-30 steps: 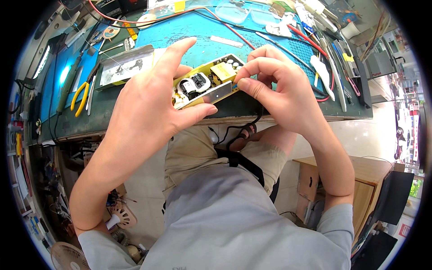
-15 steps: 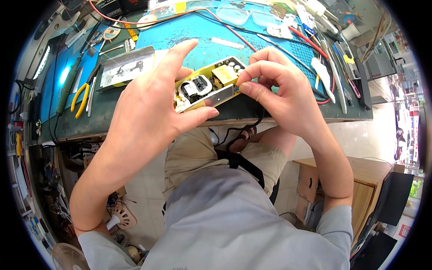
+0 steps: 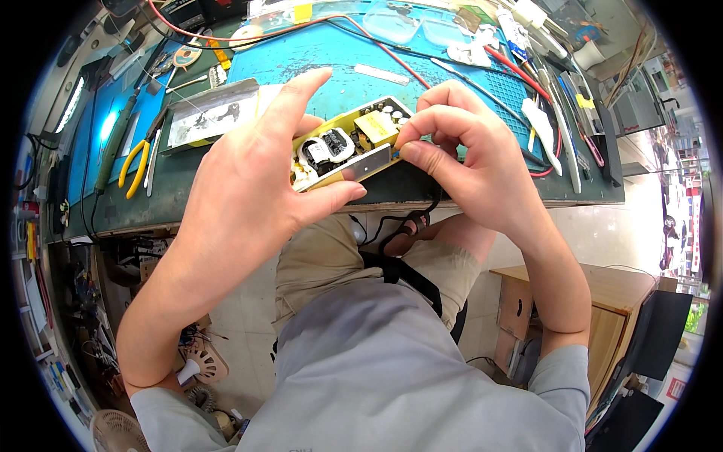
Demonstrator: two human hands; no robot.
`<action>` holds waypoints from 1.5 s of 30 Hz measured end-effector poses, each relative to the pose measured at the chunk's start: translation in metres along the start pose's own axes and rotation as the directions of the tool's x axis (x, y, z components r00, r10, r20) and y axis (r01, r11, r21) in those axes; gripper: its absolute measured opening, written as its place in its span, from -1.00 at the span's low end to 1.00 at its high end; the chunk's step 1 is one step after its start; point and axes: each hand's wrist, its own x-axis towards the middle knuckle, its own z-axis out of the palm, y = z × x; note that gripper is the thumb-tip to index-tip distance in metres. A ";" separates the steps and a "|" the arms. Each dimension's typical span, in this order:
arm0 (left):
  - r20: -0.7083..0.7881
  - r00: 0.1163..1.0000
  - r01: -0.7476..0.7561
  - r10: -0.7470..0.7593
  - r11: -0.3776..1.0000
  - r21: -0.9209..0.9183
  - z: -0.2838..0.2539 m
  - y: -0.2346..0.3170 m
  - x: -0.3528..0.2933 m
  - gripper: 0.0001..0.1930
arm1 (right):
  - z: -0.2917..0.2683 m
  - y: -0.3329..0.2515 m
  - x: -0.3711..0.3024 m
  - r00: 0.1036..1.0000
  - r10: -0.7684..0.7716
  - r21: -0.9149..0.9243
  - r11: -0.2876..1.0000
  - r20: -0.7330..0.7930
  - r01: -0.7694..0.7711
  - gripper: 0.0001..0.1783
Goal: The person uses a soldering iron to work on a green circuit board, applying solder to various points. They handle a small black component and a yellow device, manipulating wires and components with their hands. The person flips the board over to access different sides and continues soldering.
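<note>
An open power supply (image 3: pixel 360 160), a circuit board in a shallow metal case, is held tilted above the bench's near edge. On it sit a yellow transformer, a white-rimmed coil and several small capacitors. My left hand (image 3: pixel 252 166) grips its left end, thumb along the near wall, fingers behind the far side and index finger stretched outward. At the right end, thumb and forefinger of my right hand (image 3: pixel 467 147) are pinched together against the case's corner. Whether a small part lies between those fingertips is hidden.
A metal cover (image 3: pixel 215 113) lies left of my left hand, near yellow-handled pliers (image 3: pixel 134 169). Red and black test leads (image 3: pixel 392 56) cross the blue mat (image 3: pixel 324 56). Tweezers and other tools (image 3: pixel 561 128) crowd the right side. Clear plastic boxes (image 3: pixel 392 22) stand at the back.
Almost nothing differs. The power supply has shifted very slightly in my hands, and both hands keep their places at its ends.
</note>
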 end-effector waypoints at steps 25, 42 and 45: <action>0.098 0.989 0.124 -0.109 0.979 -0.162 -0.010 0.005 0.008 -0.06 | 0.002 0.007 0.004 0.932 -0.352 -0.233 0.917 -0.085 0.324 -0.86; 0.235 0.951 0.261 -0.202 0.931 -0.256 -0.025 0.010 0.021 -0.13 | -0.006 0.014 0.010 0.881 -0.471 -0.294 0.849 -0.045 0.439 -0.79; 0.211 0.969 0.176 -0.131 0.963 -0.207 -0.024 0.006 0.022 -0.21 | -0.005 0.013 0.011 0.856 -0.513 -0.353 0.813 -0.060 0.463 -0.79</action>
